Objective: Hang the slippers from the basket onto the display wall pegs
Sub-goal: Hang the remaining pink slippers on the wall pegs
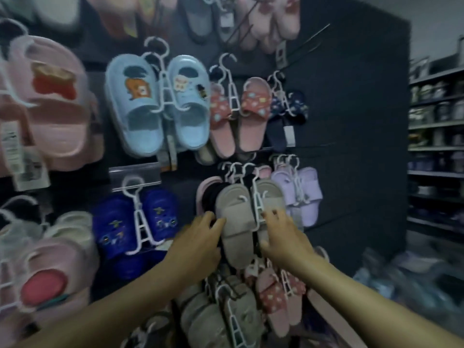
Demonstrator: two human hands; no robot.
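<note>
Two hands, the left hand (200, 237) and right hand (281, 234), touch the grey slippers (237, 222) between their spread fingers (272, 213), so check the white hanger (257, 197) hook sits on its peg, then let go gently.

grey slippers (237, 222) | paired on white hanger; hanging upright on display wall (351, 121)

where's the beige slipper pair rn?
Head view, lower centre: the beige slipper pair hangs on the display wall, between the left hand and right hand, left of the lilac pair, right of the blue clogs.
</note>
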